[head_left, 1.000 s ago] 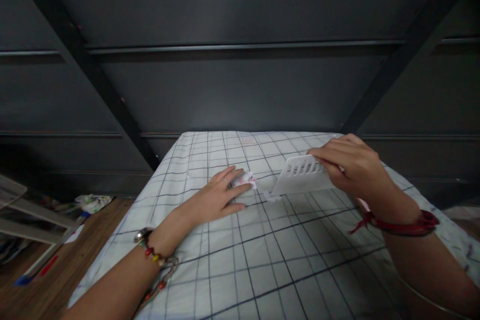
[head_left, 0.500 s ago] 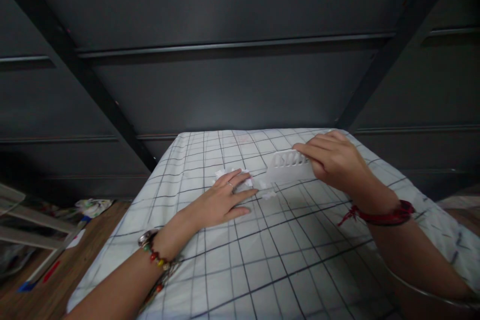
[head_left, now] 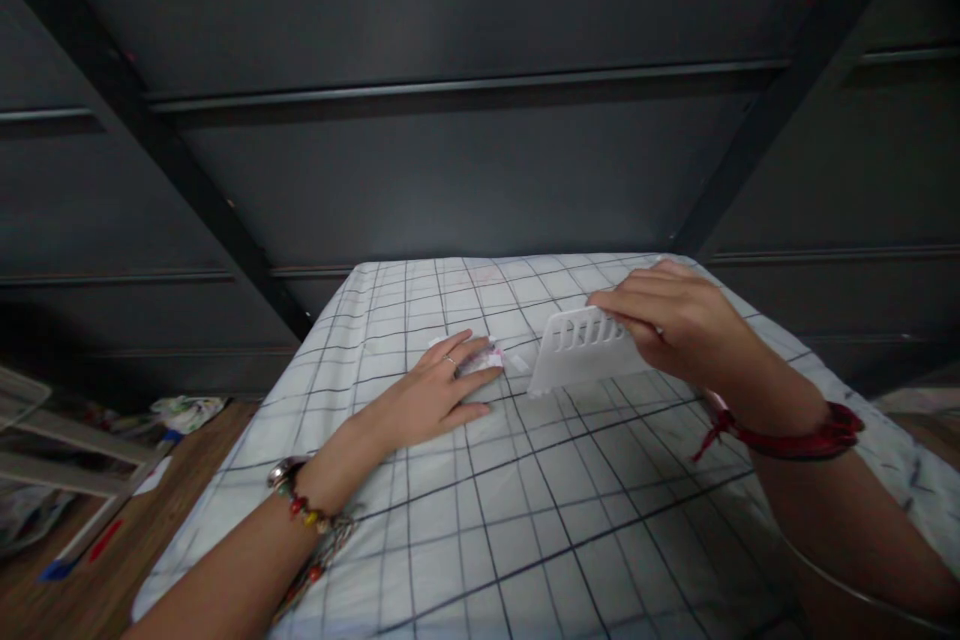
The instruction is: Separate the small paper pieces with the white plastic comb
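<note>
- White slotted scraper (head_left: 581,360): tilted over the middle of the table, slots along its upper edge; whether its lower edge touches the cloth is hard to tell.
- Right hand (head_left: 671,320): thumb and fingers pinched on the scraper's upper edge, at its right end — the grip hides that part.
- Small pale scrap (head_left: 519,363): on the cloth, just beside the scraper's left edge, between it and the other scraps.
- Paper scraps (head_left: 493,358): white with some pink, partly hidden under the left hand's fingers.
- Left hand (head_left: 435,395): palm down, fingers apart and laid over the scraps, a ring (head_left: 451,361) on one finger.
- Wrists: a red cord bracelet (head_left: 817,435) on the right, a beaded bracelet (head_left: 304,510) on the left.
- Checked cloth (head_left: 525,510): white with dark lines, covering the table beneath both hands.
- Beyond the table's far edge: a dark panelled wall (head_left: 465,180).
- Lower left: a pale frame (head_left: 67,470) on the wooden floor (head_left: 202,440) — a crumpled item (head_left: 187,411) lies near it.
</note>
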A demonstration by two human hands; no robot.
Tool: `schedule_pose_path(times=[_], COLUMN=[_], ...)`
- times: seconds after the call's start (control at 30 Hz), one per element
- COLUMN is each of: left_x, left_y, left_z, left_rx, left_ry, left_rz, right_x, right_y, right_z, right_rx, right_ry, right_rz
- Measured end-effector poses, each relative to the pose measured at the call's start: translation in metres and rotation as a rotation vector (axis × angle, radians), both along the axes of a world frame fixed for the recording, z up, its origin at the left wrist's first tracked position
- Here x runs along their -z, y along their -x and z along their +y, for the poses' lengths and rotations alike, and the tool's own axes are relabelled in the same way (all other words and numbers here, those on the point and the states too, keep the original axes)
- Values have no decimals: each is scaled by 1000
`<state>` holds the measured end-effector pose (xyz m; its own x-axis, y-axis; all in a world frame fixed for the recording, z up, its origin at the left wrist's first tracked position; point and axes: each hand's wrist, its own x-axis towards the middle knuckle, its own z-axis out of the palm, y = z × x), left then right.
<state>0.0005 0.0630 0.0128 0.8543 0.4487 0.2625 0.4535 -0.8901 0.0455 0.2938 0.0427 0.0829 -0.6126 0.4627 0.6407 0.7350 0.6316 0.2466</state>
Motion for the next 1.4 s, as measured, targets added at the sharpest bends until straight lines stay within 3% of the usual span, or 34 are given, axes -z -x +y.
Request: schedule_pose_path(times=[0.27,0.43,0.77,0.93,1.13,1.4], left_x=[-1,0,0,0,0,-1], left_y=[-2,-1,-1,-1,1,3], left_z=[-2,-1,-1,-1,2,3], left_rx=[19,25,4,2,-20,-24], left_ry=[-19,-20,-8,-9,2,4], left_rz=[-4,-12,-9,18,21,10], right_x=[3,2,0,1,4,0], right_y=[-10,-19,-16,-5,15,-7], right_z=[4,6,2,2,-1,0], right_rx=[57,85,31,-4,-14,-7], right_ry=[39,-19,-34,22,-46,-89], right_rz=[-15,-15,36,-10,3,40])
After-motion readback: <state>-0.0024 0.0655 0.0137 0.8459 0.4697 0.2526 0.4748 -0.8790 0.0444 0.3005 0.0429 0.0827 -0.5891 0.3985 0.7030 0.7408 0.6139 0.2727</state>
